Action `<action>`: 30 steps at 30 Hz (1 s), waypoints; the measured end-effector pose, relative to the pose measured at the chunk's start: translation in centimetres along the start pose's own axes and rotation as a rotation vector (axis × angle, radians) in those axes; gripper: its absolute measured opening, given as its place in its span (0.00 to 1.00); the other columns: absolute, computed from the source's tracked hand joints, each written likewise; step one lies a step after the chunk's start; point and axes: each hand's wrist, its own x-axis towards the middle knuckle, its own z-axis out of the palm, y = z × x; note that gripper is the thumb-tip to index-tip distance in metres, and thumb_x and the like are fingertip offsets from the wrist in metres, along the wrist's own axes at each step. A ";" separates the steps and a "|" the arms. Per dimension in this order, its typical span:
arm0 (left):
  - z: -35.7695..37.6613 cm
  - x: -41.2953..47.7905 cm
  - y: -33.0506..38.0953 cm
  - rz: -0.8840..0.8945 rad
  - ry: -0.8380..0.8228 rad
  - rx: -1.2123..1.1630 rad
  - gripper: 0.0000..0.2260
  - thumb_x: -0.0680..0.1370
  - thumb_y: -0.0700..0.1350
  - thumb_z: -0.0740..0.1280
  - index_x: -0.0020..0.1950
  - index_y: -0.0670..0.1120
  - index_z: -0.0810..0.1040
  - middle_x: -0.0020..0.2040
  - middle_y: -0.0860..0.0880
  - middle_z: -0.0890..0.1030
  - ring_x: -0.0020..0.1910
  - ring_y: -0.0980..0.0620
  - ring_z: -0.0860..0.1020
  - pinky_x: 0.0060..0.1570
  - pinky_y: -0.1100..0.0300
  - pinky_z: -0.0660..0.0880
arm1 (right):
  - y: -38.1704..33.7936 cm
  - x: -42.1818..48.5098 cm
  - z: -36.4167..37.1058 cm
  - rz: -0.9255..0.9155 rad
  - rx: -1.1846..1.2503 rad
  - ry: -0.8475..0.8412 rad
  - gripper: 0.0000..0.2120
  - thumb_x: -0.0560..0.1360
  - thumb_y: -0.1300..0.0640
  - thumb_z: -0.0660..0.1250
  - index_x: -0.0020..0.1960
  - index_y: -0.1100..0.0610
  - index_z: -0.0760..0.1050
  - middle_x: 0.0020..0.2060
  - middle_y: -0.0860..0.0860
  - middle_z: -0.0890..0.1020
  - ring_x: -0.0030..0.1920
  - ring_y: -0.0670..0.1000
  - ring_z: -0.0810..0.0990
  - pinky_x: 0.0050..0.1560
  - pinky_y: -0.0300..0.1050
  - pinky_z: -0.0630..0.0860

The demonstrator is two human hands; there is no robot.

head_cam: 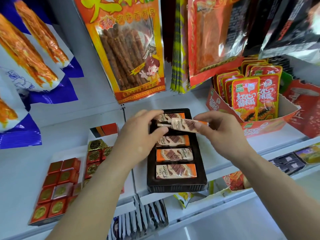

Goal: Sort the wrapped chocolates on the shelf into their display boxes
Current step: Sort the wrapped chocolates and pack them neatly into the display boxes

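Holds one wrapped chocolate bar [183,126] between both hands, over the far half of a black tray [176,187]. Pinches the bar's left end with the left hand [138,134], thumb below, fingers curled over the top. Pinches the right end with the right hand [220,132], thumb on the near face, fingers above. Carries it lengthwise left to right, roughly level; cannot tell if touching the tray. Slot right under it hidden by bar and fingers. Four more bars flat in the tray: far bar [173,116] partly behind the left fingers, then middle bar [171,140], orange-ended bar [174,155] and nearest bar [176,171] lined up toward the near rim. Tray flat on a white shelf [259,144], near edge at the shelf lip. Left of the tray, an open box of foil squares [55,187], red with gold seals, packed edge to edge. Right and far, a red carton of papaya packets [245,101], upright. Above the far side, hanging snack bags [128,49]. Below the lip, upright pouches [138,222] in a row.
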 end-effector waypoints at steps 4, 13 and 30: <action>1.4 0.8 -0.6 -0.012 -0.050 0.239 0.17 0.79 0.52 0.67 0.68 0.57 0.74 0.61 0.56 0.76 0.59 0.51 0.74 0.52 0.55 0.72 | 1.1 0.3 -0.4 0.037 -0.009 0.105 0.02 0.75 0.54 0.72 0.47 0.48 0.82 0.41 0.45 0.84 0.41 0.49 0.81 0.41 0.46 0.75; 1.9 1.2 -0.1 0.011 -0.063 0.274 0.08 0.81 0.51 0.63 0.54 0.57 0.81 0.51 0.60 0.79 0.53 0.57 0.69 0.46 0.58 0.67 | 1.1 0.5 -0.5 0.042 0.024 0.143 0.02 0.76 0.53 0.71 0.48 0.48 0.82 0.41 0.46 0.83 0.40 0.52 0.82 0.41 0.49 0.78; 3.3 1.7 -0.1 -0.080 -0.182 0.338 0.17 0.85 0.52 0.49 0.64 0.57 0.76 0.58 0.56 0.72 0.56 0.51 0.65 0.54 0.52 0.71 | 1.0 -0.6 0.6 0.103 -0.023 0.125 0.03 0.78 0.54 0.68 0.48 0.48 0.81 0.40 0.40 0.82 0.40 0.47 0.82 0.38 0.39 0.71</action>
